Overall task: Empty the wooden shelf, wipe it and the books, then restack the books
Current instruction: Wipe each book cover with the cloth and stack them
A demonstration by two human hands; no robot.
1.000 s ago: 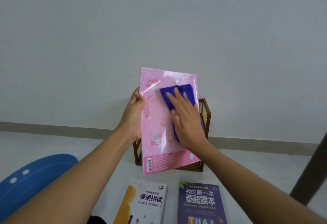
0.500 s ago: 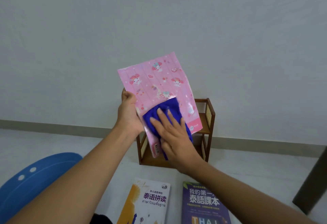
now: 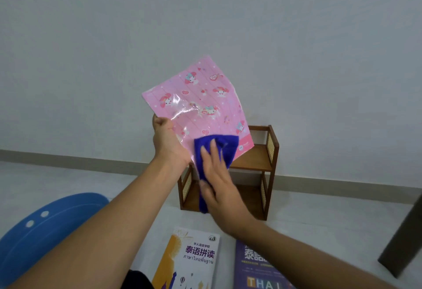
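1. The left hand [image 3: 167, 142] grips a tilted pink book [image 3: 198, 106] by its edge.
2. The right hand [image 3: 219, 179] presses a blue cloth [image 3: 225, 149] flat against its lower corner.
3. Behind stands the wooden shelf [image 3: 262, 158]; two books [image 3: 194, 259] lie on the floor [image 3: 308, 220].

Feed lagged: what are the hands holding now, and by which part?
The left hand grips the pink book by its lower left edge; the right hand presses the blue cloth flat against its cover.

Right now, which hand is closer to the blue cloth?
Right. The right hand lies flat on the blue cloth, pressing it against the pink book; the left hand grips the book's edge just left of the cloth.
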